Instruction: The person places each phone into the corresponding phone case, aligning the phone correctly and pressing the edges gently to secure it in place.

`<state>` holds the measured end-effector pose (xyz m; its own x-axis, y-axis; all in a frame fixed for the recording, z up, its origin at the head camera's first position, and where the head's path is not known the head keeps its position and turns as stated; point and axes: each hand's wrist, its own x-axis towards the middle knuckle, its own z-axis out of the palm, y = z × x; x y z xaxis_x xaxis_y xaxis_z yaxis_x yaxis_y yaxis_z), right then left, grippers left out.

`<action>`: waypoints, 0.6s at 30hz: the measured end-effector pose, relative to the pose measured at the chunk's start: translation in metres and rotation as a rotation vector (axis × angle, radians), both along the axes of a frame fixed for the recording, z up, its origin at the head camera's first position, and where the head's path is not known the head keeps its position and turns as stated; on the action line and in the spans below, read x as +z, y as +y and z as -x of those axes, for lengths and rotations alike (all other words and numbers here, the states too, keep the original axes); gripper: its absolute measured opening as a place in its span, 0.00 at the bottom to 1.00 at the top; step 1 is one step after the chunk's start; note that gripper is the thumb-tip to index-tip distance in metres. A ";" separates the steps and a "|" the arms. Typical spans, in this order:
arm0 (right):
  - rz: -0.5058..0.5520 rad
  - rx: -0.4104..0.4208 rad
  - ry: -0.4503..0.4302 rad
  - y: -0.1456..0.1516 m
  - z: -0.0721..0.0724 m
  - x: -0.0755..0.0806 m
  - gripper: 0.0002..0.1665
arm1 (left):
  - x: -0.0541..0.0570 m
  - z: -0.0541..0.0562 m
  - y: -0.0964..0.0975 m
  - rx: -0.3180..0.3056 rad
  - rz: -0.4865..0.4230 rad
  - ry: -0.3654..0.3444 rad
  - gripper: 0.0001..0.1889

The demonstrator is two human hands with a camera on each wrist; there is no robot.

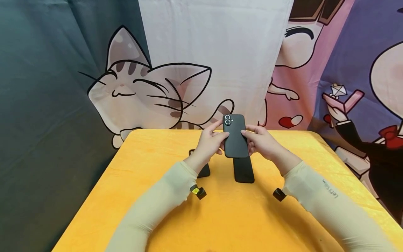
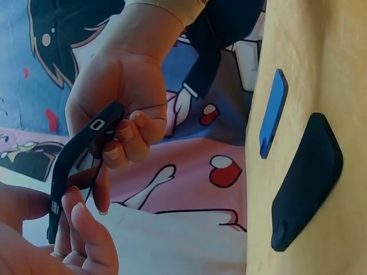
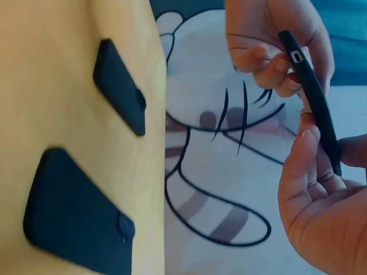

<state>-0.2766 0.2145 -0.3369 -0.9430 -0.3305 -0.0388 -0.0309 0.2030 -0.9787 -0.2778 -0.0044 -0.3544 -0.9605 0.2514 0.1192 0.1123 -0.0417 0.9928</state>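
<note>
Both hands hold a black phone case (image 1: 236, 140) up over the far part of the table, its back facing the head camera and two silver-ringed camera circles at its upper left. My left hand (image 1: 209, 140) grips the left edge, thumb on the back; my right hand (image 1: 262, 141) grips the right edge the same way. An oval opening shows in the case's edge in both wrist views. I cannot tell whether a phone sits inside it. Below it lies a second black phone-shaped piece (image 1: 244, 170). A third (image 1: 204, 171) lies farther left, partly hidden behind my left wrist.
A yellow cloth covers the table (image 1: 226, 217). Behind it hangs a cartoon-printed curtain (image 1: 220, 42) with a cat on it. Small black camera mounts stick out from both sleeved wrists.
</note>
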 end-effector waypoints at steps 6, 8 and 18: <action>-0.041 -0.060 -0.021 0.025 0.003 -0.002 0.25 | -0.004 0.012 0.028 -0.015 0.051 -0.025 0.34; -0.066 -0.082 -0.024 0.034 0.003 -0.005 0.27 | -0.008 0.016 0.040 -0.009 0.070 -0.035 0.34; -0.205 -0.178 -0.042 0.077 0.011 -0.031 0.33 | -0.030 0.028 0.090 0.000 0.191 -0.138 0.34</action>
<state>-0.2874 0.2914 -0.3675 -0.9816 -0.1414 -0.1283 0.0628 0.3958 -0.9162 -0.3060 0.0853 -0.3844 -0.9644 0.2569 -0.0629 -0.0250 0.1480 0.9887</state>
